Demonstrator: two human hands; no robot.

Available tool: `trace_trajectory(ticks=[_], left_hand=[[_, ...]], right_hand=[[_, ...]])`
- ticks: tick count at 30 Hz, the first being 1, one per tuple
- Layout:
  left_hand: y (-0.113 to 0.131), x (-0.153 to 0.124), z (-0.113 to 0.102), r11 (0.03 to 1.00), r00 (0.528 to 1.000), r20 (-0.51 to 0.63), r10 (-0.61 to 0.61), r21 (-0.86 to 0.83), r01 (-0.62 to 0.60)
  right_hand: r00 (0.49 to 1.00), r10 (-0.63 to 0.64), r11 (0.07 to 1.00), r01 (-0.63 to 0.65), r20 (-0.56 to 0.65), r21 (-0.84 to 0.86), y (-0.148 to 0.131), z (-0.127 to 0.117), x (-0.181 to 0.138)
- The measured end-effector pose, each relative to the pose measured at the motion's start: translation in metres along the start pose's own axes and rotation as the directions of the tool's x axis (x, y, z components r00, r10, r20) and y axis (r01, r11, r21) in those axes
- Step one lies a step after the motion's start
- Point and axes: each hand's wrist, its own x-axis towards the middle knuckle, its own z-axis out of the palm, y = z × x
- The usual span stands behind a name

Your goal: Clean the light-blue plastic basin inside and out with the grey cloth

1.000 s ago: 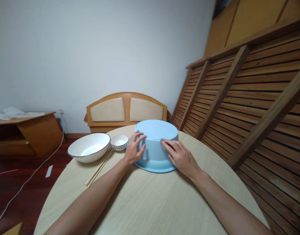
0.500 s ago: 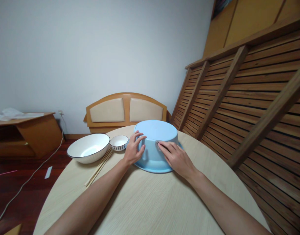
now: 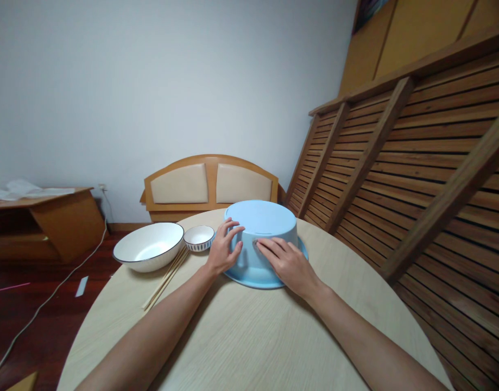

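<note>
A light blue plastic basin point(image 3: 260, 217) stands upside down on the round wooden table point(image 3: 233, 336), its base facing up. My left hand point(image 3: 222, 248) rests against the basin's left side with fingers spread and thumb apart. My right hand point(image 3: 288, 263) is at the basin's front wall, fingers together and bent. Under its fingertips a small grey wad point(image 3: 255, 244) presses on the blue wall; my fingers cover most of it, so its kind is unclear.
Left of the basin are a small patterned bowl point(image 3: 199, 239), a large white dark-rimmed bowl point(image 3: 149, 247) and several wooden chopsticks point(image 3: 165, 279). A slatted wooden panel point(image 3: 396, 179) leans on the right. A headboard point(image 3: 210, 184) stands behind. A cable point(image 3: 49, 304) crosses the floor.
My right hand has slid a little to the left along the basin's front wall with the grey wad. My left hand and the basin have kept their places.
</note>
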Motion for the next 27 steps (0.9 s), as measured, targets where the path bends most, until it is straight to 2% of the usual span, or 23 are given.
trace_trajectory(ticks=[3, 7, 11, 15, 18, 21, 27], left_hand=[[0.0, 0.0, 0.001, 1.0, 1.0, 0.007, -0.005, 0.013, 0.004], [-0.001, 0.0, 0.001, 1.0, 1.0, -0.001, 0.001, 0.01, -0.001], [0.0, 0.0, 0.0, 1.0, 1.0, -0.005, 0.003, 0.003, -0.003], [0.001, 0.0, 0.0, 1.0, 1.0, -0.004, 0.009, -0.003, -0.009], [0.001, 0.0, -0.001, 1.0, 1.0, -0.003, 0.011, -0.007, -0.011], [0.002, 0.0, 0.0, 1.0, 1.0, 0.008, -0.003, 0.004, 0.003], [0.003, 0.001, 0.0, 1.0, 1.0, 0.006, -0.007, -0.003, 0.007]], right_hand=[[0.994, 0.079, 0.997, -0.081, -0.071, -0.021, 0.002, 0.002, 0.005], [0.994, 0.085, 0.996, -0.087, -0.062, -0.03, 0.0, 0.001, 0.009], [1.0, -0.017, 1.0, 0.017, 0.017, -0.021, -0.005, 0.001, 0.004], [0.979, -0.148, 0.987, 0.137, 0.143, 0.079, -0.018, 0.005, -0.007], [0.96, -0.162, 0.981, 0.132, 0.226, 0.143, -0.03, 0.006, -0.011], [0.954, -0.149, 0.979, 0.106, 0.26, 0.172, -0.036, 0.005, -0.01], [0.931, -0.177, 0.968, 0.106, 0.32, 0.227, -0.028, 0.0, -0.011]])
